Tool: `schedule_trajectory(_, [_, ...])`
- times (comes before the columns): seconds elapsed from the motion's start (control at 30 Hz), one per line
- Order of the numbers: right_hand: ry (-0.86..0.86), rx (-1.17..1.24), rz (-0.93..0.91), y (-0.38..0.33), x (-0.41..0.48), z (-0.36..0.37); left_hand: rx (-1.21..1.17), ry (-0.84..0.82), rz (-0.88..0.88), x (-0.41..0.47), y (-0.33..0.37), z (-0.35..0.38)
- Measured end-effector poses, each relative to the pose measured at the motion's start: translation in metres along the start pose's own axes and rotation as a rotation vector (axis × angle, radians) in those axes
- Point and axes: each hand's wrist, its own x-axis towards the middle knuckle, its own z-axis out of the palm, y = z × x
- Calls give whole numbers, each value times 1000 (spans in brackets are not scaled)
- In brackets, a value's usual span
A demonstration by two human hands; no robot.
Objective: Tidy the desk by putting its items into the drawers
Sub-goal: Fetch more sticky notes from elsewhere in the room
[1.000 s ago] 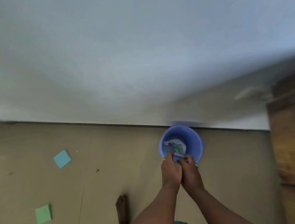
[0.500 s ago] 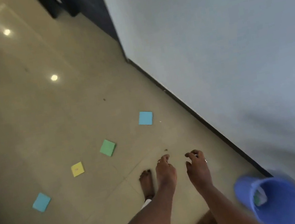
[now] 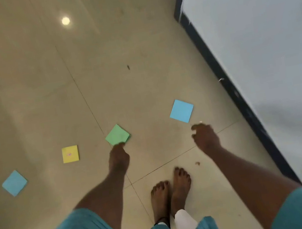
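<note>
The green note point(image 3: 117, 134) lies flat on the tiled floor point(image 3: 25, 80), with the yellow note point(image 3: 70, 154) beside it, the far blue note point(image 3: 14, 183) out to the left and the near blue note point(image 3: 181, 111) towards the wall point(image 3: 275, 48). Neither desk nor drawers are in view. The left hand point(image 3: 118, 157) hangs over the green note's edge and the right hand point(image 3: 205, 138) below the near blue note. Both are loosely curled and hold nothing. The step looks like gathering the 4 strays, which calls for bending down and pinching up thin paper.
</note>
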Motion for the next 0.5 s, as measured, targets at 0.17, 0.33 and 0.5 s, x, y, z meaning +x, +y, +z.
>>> schedule_trajectory(0.17, [39, -79, 28, 10, 142, 49, 254, 16, 25, 127, -56, 29])
schedule_trajectory(0.33, [108, -198, 13, 19, 210, 90, 236, -34, -12, 187, -68, 56])
schedule_trajectory(0.5, [188, -235, 80, 19, 217, 103, 164, 55, -159, 196, -72, 82])
